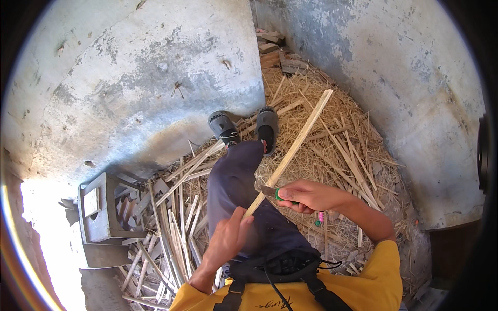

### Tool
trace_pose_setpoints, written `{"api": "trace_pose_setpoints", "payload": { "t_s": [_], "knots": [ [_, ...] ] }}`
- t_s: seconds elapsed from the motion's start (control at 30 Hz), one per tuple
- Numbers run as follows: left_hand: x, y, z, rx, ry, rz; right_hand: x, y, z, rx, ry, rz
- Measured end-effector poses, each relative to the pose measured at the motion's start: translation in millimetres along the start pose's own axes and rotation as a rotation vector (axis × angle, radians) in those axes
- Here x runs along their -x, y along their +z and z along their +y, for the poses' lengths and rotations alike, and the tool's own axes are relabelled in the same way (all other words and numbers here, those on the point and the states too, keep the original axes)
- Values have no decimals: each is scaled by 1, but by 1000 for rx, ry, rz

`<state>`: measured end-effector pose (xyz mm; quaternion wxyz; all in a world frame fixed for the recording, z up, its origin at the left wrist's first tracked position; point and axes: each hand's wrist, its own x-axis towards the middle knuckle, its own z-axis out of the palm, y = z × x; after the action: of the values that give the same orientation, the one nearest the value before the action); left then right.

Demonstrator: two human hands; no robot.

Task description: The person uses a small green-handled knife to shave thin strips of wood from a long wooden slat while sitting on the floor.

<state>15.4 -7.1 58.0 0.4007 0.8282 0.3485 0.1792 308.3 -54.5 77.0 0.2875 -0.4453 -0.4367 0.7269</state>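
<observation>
A long, pale strip of split wood or bamboo [302, 136] slants up and away to the right over my legs. Its near end is gripped in my left hand [226, 239], fingers wrapped round it. My right hand [307, 196] is closed on the green handle of a knife [268, 191]. The short, dark blade lies across the strip, touching it a little above my left hand. Part of the handle is hidden by my fingers.
Shavings [316, 114] and loose strips cover the floor ahead and to the right. More strips [176, 228] lie in a heap at left, near a grey wooden frame [106, 223]. Weathered walls [155, 67] close in ahead and right. Bricks [270, 39] are piled in the far corner.
</observation>
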Motion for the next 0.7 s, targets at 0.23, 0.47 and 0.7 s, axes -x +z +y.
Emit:
{"api": "trace_pose_setpoints", "payload": {
  "t_s": [0.23, 0.47, 0.7],
  "knots": [
    [3, 1, 2, -4, 12, 7, 2, 0, 2, 127, -90, 62],
    [39, -13, -10, -102, -140, 5, 52, -129, -22, -125, -284, 925],
    [21, -7, -17, 47, -159, 59, 31, -67, 0, -158, -208, 395]
  ]
}}
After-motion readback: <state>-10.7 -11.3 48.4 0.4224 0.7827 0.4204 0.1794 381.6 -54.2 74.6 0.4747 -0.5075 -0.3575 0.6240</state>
